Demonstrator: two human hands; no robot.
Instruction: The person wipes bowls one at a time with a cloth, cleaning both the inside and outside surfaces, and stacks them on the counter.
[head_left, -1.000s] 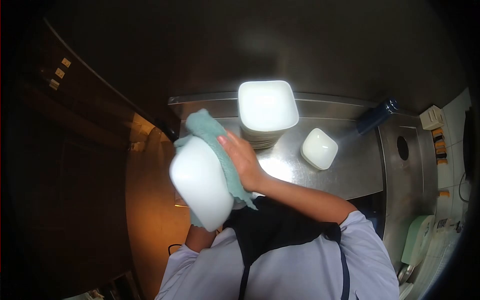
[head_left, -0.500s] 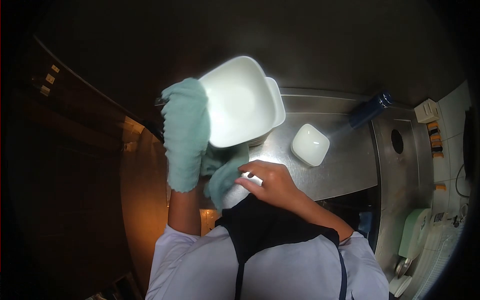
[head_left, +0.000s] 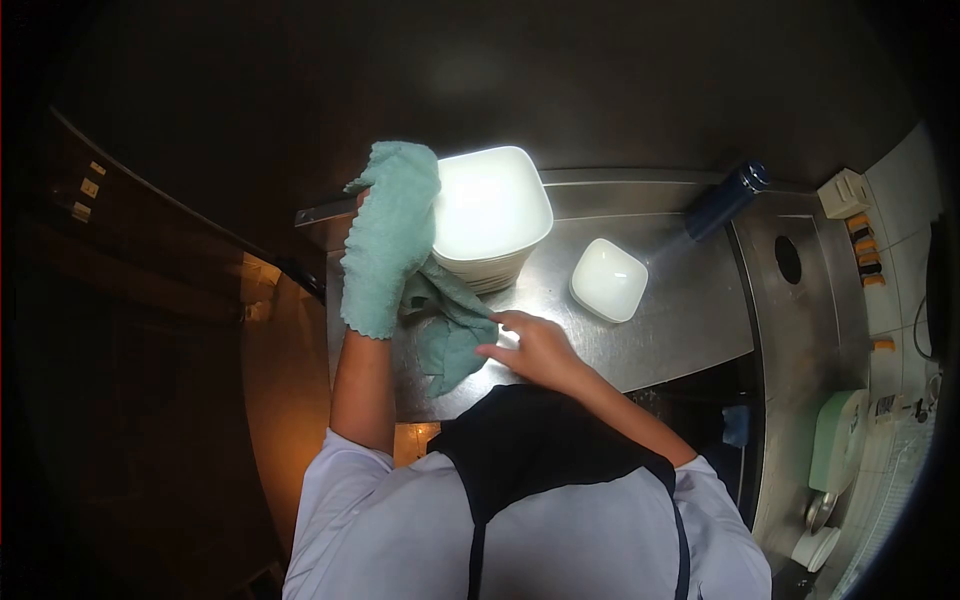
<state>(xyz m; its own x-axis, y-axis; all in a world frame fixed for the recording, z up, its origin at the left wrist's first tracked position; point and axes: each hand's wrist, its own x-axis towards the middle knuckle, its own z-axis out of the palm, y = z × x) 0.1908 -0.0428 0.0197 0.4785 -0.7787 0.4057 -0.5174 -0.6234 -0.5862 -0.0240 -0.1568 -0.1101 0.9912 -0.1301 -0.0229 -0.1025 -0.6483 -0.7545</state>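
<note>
A stack of square white bowls (head_left: 490, 205) stands on the steel counter (head_left: 680, 290). My left hand (head_left: 362, 197) is almost wholly covered by a pale green cloth (head_left: 392, 235) and is at the left side of the stack; its fingers are hidden. The cloth hangs down in front of the stack, and its loose end lies near my right hand (head_left: 538, 350). Thumb and forefinger of my right hand are apart, with the forefinger tip at the cloth's edge. To the right sits a smaller white bowl (head_left: 610, 280).
A dark blue bottle (head_left: 727, 202) stands at the back right of the counter. Farther right are a steel surface with a round dark hole (head_left: 788, 260), a white box (head_left: 843, 194) by the tiled wall and a green board (head_left: 838, 440).
The top white bowl, tilted and raised before, now sits level on the stack. My left hand and the cloth have moved slightly right and up. My right hand stays near the cloth's end.
</note>
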